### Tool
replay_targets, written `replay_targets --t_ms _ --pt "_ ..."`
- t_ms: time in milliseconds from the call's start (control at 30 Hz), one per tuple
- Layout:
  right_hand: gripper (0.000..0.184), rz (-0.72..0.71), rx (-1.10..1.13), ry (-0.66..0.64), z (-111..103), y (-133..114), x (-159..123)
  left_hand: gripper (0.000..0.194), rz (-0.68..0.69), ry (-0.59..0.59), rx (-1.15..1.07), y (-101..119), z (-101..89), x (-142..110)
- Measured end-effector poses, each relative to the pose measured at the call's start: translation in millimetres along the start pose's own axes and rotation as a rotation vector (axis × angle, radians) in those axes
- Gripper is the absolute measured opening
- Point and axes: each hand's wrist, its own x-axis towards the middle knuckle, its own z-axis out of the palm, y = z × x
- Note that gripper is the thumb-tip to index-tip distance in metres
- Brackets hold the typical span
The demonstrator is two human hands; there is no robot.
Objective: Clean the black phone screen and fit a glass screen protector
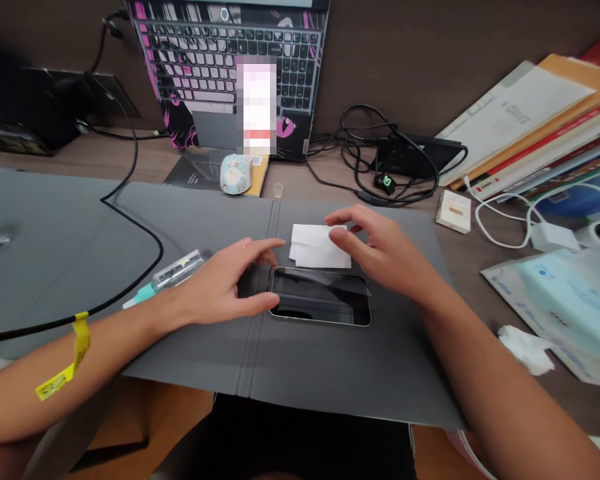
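Observation:
A phone [320,297] lies face up on the grey desk mat [350,373], its dark screen reflecting light. Just behind it is a folded white tissue [317,248]. My left hand [235,280] is at the phone's left end, fingers spread, with the thumb and another fingertip at its edge; whether they press on it I cannot tell. Over the tissue's right side hovers my right hand [375,247], thumb and fingers apart, holding nothing. A clear spray bottle [179,270] with a teal end lies beside my left wrist, partly hidden by the forearm.
A laptop [215,73] leans at the back, with a pale blue mouse [235,175] before it. Black cables [400,167] coil around an adapter. Books [545,133], a small white box [453,211], a plastic packet [565,300] and a crumpled tissue [526,350] are at right. A black cable [150,233] crosses the left side.

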Motion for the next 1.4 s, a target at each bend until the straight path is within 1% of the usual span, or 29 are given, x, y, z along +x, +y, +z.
replay_targets --t_ms 133,300,367,433,500,600,667,733,867,967,1067,1133,1200,1400 --pt "0.037 0.019 -0.143 -0.004 2 14 1 0.06 -0.029 0.05 -0.035 -2 1.1 1" --pt "0.045 0.021 -0.238 -0.087 7 29 1 0.042 -0.067 0.07 0.011 -1 0.2 2" --pt "0.049 0.026 -0.263 -0.108 8 32 2 0.039 -0.091 0.075 0.017 1 0.0 2" --pt "0.048 0.029 -0.279 -0.123 9 33 2 0.037 -0.116 0.079 0.013 2 -0.1 2" --pt "0.042 0.031 -0.287 -0.132 10 33 3 0.037 -0.137 0.081 0.011 3 -0.3 3" --pt "0.025 0.042 -0.28 -0.122 9 31 5 0.04 -0.156 0.086 0.014 3 -1.0 4" --pt "0.016 0.048 -0.264 -0.084 7 30 5 0.041 -0.159 0.085 0.017 2 -1.6 4" --pt "0.011 0.058 -0.232 -0.01 2 28 6 0.044 -0.167 0.086 0.021 1 -1.8 4" --pt "0.003 0.132 -0.079 0.222 -7 24 6 0.048 -0.202 0.081 0.017 2 -0.8 3" --pt "0.003 0.162 0.06 0.407 -10 22 6 0.048 -0.234 0.083 0.02 3 0.4 3" --pt "0.006 0.149 0.153 0.539 -11 23 5 0.049 -0.241 0.09 0.028 3 0.2 3" --pt "0.007 0.148 0.181 0.581 -12 24 5 0.048 -0.236 0.086 0.025 3 -0.4 3" --pt "0.006 0.15 0.187 0.594 -11 25 5 0.047 -0.235 0.083 0.021 3 -0.8 3" --pt "0.004 0.145 0.17 0.574 -11 24 5 0.047 -0.233 0.101 0.023 2 -0.2 3"
